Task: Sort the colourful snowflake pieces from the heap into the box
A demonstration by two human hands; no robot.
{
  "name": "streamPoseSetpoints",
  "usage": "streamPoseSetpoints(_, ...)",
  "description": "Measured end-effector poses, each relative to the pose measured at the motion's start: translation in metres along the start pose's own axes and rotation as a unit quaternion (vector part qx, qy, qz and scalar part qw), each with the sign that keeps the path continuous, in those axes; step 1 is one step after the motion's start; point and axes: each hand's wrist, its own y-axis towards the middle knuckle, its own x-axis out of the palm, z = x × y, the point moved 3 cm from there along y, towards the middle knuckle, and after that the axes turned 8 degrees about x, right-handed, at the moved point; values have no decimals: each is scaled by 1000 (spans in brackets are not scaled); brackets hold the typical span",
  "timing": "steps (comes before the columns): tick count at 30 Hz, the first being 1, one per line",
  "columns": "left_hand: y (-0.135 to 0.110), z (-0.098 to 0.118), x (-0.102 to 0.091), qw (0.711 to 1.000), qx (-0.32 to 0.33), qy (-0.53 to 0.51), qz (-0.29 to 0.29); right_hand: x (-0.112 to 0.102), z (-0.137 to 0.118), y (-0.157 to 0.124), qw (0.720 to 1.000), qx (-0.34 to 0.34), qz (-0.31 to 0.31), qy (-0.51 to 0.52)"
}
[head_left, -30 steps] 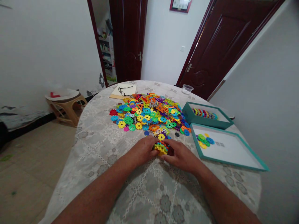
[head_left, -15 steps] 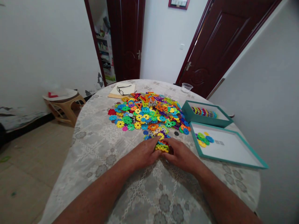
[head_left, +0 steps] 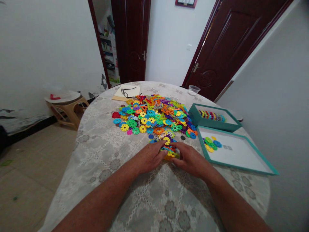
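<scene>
A small heap of colourful slotted plastic pieces (head_left: 171, 152), in yellow, red, orange and blue, lies on the table between my hands. My left hand (head_left: 152, 158) rests against its left side, with thumb and forefinger apart. On the other side my right hand (head_left: 189, 158) curves loosely around the pieces, its thumb and fingertips spread. Just beyond the fingertips is a yellow flower-shaped disc (head_left: 166, 140). The undersides of both hands and part of the heap are hidden.
Behind my hands spreads a large pile of plastic discs (head_left: 152, 117). To the right are a teal-edged box (head_left: 212, 124) with strung discs and a shallow lid (head_left: 241, 153) with several discs. Glasses (head_left: 126, 93) and a clear cup (head_left: 193, 90) stand further back.
The neat stack between my hands has loosened and slumped lower. My right thumb and fingers have spread from it, and my left thumb has shifted up slightly.
</scene>
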Motion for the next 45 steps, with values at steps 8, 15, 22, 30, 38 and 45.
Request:
streamPoseSetpoints(8, 1, 6, -5, 999, -10, -36, -13, 8, -6, 3, 1000, -14, 13, 13)
streamPoseSetpoints(15, 1, -9, -1, 991, -20, -124, 34, 9, -11, 4, 1000, -8, 16, 22)
streamPoseSetpoints(22, 4, -7, 2, 993, -10, -117, 17, 11, -9, 4, 999, -23, 12, 35)
streamPoseSetpoints(30, 4, 0, -8, 992, 0, -127, 7, 5, -11, 2, 998, -29, 17, 46)
streamPoseSetpoints(38, 0, 1, -15, 994, 7, -94, -62, -1, -12, 2, 998, -49, 16, 34)
streamPoseSetpoints(45, -1, -4, -1, 993, 56, -99, -19, 2, -11, 2, 999, -31, 7, 17)
